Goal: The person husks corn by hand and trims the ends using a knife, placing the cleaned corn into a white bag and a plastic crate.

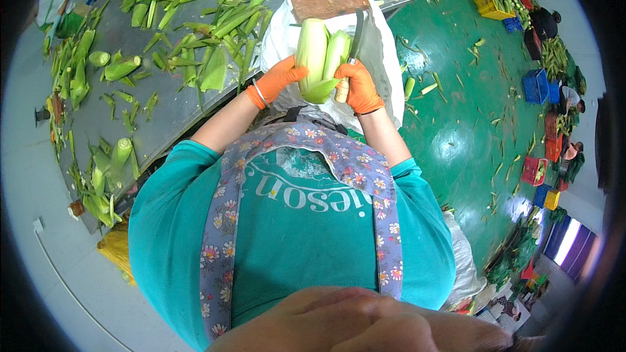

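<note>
Just beyond the flowered apron (218,248), the orange-gloved left hand (279,83) gripped the side of a green-husked corn ear (312,49) held between both hands, while the gloved right hand (362,92) was closed round a knife's (357,36) wooden handle, its thumb at the husk. Past them a reddish-brown block (329,0) lay on white sheeting (386,58), and leftward the metal desk (177,105) bore scattered husks (222,26). Farther off, across the green floor (450,124), stood blue, yellow and red crates (536,85).

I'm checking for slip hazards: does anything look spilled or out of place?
Yes: green scraps lie strewn on the floor, right of the right hand. They look like spillage, since similar husks lie on the table.
</note>
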`<state>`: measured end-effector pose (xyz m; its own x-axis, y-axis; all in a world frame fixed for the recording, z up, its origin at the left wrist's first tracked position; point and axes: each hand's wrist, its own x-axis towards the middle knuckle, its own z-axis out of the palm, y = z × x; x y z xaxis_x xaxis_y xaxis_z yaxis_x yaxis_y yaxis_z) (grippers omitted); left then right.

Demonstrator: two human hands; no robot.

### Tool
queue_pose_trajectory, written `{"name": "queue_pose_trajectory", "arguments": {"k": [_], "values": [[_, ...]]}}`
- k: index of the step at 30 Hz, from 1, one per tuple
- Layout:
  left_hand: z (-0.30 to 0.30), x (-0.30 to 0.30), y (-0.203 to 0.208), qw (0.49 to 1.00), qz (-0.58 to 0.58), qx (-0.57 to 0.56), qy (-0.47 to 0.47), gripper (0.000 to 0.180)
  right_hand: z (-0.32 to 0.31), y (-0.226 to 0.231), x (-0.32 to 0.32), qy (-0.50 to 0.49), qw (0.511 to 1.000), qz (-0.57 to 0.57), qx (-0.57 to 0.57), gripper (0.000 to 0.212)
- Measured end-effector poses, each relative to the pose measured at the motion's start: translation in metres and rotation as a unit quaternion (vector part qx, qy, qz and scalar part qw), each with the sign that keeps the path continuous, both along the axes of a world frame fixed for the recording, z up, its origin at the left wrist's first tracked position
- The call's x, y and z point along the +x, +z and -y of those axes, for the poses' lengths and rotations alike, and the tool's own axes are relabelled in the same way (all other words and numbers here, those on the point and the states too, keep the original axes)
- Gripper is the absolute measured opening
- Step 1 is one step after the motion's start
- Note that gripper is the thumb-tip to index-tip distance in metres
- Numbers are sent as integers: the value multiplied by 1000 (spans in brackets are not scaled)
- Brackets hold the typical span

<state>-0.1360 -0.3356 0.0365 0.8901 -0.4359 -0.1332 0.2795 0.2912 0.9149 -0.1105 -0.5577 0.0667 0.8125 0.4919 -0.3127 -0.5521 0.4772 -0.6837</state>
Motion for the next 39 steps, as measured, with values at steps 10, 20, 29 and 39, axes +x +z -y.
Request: {"name": "queue_pose_trajectory", "arguments": {"k": [10, 20, 29, 39], "values": [[-3, 12, -5, 930, -169, -308, -111, 64, 61, -13, 3, -99, 992, -79, 12, 50], [-47, -24, -30, 969, -165, -175, 48, 68, 123, -138, 24, -35, 597, 433, -674, 31], [-127, -269, -95, 850, -320, -10, 419, 61, 18, -132, 40, 38, 734, 443, -514, 24], [-161, -446, -221, 358, -438, 582, 584, 66, -59, -78, 89, 42, 803, 393, -445, 23]]}}
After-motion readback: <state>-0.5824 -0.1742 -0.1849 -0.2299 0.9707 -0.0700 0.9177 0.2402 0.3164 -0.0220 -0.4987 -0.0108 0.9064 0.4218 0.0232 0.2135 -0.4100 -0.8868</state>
